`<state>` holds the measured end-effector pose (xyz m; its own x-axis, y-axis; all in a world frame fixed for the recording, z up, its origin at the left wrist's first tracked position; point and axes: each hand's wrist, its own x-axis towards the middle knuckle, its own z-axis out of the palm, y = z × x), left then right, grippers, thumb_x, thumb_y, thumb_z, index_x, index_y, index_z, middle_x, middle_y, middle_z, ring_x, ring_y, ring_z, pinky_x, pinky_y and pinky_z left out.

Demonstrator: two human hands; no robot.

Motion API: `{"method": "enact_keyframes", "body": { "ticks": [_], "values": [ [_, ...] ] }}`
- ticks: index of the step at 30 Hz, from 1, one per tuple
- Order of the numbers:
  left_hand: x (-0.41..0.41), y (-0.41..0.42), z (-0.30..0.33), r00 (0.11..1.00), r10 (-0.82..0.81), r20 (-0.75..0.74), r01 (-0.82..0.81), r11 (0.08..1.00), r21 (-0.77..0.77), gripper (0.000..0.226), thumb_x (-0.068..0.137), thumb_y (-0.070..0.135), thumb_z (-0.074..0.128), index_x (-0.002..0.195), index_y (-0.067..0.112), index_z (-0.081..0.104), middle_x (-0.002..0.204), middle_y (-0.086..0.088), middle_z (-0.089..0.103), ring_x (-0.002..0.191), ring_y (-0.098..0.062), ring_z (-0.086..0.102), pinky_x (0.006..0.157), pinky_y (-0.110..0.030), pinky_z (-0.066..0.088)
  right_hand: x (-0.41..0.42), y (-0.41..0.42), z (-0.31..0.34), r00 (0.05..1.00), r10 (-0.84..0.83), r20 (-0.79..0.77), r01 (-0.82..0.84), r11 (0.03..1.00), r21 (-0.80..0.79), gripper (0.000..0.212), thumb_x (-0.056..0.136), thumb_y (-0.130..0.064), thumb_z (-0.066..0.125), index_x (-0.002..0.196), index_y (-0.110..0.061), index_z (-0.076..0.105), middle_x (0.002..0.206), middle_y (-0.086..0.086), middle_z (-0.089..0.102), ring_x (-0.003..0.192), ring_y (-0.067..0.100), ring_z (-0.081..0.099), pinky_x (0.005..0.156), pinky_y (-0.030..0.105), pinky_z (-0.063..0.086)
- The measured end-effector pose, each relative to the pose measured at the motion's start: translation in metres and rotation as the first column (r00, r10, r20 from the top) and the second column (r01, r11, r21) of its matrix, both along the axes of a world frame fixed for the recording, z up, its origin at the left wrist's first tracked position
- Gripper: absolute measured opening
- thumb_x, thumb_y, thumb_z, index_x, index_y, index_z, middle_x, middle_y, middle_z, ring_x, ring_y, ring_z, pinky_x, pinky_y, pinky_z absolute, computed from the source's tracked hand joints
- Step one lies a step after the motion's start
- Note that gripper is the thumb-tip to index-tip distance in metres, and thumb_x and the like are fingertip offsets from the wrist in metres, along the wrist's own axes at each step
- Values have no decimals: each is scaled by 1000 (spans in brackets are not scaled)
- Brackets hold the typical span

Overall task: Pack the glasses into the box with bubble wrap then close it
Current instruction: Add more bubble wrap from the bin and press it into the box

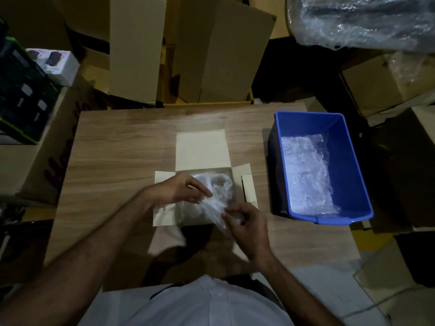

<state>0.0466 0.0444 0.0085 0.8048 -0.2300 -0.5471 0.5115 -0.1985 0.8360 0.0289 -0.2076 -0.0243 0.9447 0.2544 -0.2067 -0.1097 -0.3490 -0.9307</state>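
Note:
A small cream cardboard box (201, 149) lies open in the middle of the wooden table, its lid flap folded back and side flaps spread. A crumpled bundle of bubble wrap (215, 192) sits in the box. The glasses are hidden; a faint dark shape shows through the wrap. My left hand (179, 189) pinches the wrap at the box's left side. My right hand (244, 222) pinches its lower right corner, at the box's near edge.
A blue plastic bin (353, 184) with more bubble wrap (306, 170) stands at the right of the table (113, 142). Brown cartons (211, 55) crowd the far side. A dark crate (21, 90) and a white box (58, 62) are at the left.

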Motion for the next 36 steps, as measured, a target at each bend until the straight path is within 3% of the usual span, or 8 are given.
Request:
{"method": "enact_keyframes", "body": {
  "ticks": [7,13,17,22,25,28,32,36],
  "values": [
    [16,20,-3,970,-88,225,13,949,315,42,81,-9,75,118,11,70,105,-8,72,95,-8,69,81,-20,57,1,29,-5,993,95,73,-93,995,-29,18,87,-17,79,104,-18,73,102,-9,71,96,6,69,80,29,61],
    [30,44,2,890,-397,223,129,690,712,23,84,2,74,85,25,77,91,6,73,86,-10,68,75,-30,57,-6,82,-15,978,206,29,-203,976,-77,23,91,-14,68,113,-15,74,112,-1,64,101,3,62,85,18,56],
    [29,44,-7,803,-563,194,145,501,853,25,78,-1,70,81,23,75,91,6,63,92,-17,61,74,-29,47,-16,103,-21,941,338,-2,-330,918,-221,26,93,-7,56,113,-3,72,112,10,58,103,20,60,93,32,54],
    [32,40,-21,715,-692,102,175,318,932,21,74,6,70,84,24,76,92,5,70,97,-22,64,82,-39,50,-25,109,-33,852,521,62,-439,773,-458,23,87,-6,55,101,-5,73,110,9,60,97,25,57,81,36,51],
    [33,42,-20,636,-771,-26,256,179,950,19,85,23,63,99,29,76,103,9,69,108,-19,54,82,-35,33,-26,108,-33,831,531,165,-363,743,-562,15,83,-11,65,93,-12,76,96,8,57,88,27,54,65,33,41],
    [30,48,-20,561,-815,-142,328,61,943,29,95,38,50,112,25,70,113,5,66,114,-21,47,85,-38,26,-27,102,-28,768,586,260,-317,700,-640,18,85,-25,59,96,-18,71,97,7,51,88,25,46,70,33,28],
    [16,57,-29,497,-858,-128,257,5,966,64,89,50,17,112,25,72,120,5,58,111,-24,47,84,-39,24,-23,96,-28,703,680,210,-371,602,-707,43,84,-42,42,113,-21,65,107,9,49,94,26,43,78,38,25],
    [9,59,-38,496,-866,-66,189,33,981,65,86,50,18,106,26,75,116,-4,56,104,-26,48,88,-41,31,-23,95,-30,684,704,192,-403,583,-705,47,87,-47,37,112,-18,64,105,10,48,94,27,44,81,41,32]
  ]
}}
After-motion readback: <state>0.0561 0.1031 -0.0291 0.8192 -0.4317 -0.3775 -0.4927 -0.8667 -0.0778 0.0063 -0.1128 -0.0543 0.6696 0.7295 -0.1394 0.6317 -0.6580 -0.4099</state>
